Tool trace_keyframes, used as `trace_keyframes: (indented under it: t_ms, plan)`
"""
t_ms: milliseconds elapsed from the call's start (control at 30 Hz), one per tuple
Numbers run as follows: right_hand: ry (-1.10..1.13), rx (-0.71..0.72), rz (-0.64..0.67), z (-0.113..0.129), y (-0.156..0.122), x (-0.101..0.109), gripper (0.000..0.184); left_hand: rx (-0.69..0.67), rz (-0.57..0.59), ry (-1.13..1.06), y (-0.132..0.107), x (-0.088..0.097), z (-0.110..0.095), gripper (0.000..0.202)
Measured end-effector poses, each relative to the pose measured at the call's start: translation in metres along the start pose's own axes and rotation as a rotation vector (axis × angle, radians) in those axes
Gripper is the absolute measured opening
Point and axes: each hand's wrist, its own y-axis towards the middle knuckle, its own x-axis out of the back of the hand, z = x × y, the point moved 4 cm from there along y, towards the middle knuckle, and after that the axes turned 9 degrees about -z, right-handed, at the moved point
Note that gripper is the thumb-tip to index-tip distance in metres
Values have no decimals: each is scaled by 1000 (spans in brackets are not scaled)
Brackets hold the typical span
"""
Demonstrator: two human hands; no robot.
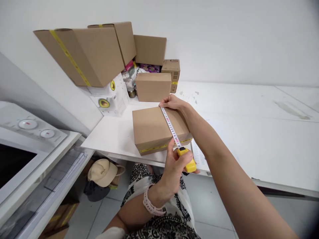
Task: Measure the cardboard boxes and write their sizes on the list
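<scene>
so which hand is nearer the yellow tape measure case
Left. The left hand is gripping the yellow tape measure case; the right hand is farther away, at the other end of the blade, by the cardboard box's far edge.

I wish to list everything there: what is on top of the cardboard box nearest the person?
The tape-measure blade runs across the top of the cardboard box, with the right hand at its far end. Blade, hand and right forearm hide the surface beneath them.

A long white table (239,106) stood against a plain white wall (236,39), above a pale tiled floor (209,205).
</scene>
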Motion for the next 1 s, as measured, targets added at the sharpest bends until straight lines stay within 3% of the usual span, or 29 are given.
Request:
trace_keyframes:
  t_ms: [267,400,533,600,667,767,867,1000]
  plan:
    - [-25,66,33,-2,3,-2,16,-8,12,3,2,4,3,98]
    - [-41,128,54,-2,15,-6,15,-26,9,7,6,5,3,86]
    - [79,274,27,24,13,15,19,-46,48,89,3,15,-6,67]
    - [165,368,-73,42,-14,42,16,-50,121,197,-5,29,-17,62]
    - [181,431,-209,52,-62,69,11,-70,186,374,-15,52,-33,61]
    - [194,510,-408,38,-155,86,11,-130,168,714,-30,99,-58,59]
    - [172,382,-389,-17,-229,53,6,-99,95,994,-37,140,-69,48]
    - [270,164,-395,-96,-274,-10,8,-124,10,1254,-35,163,-64,37]
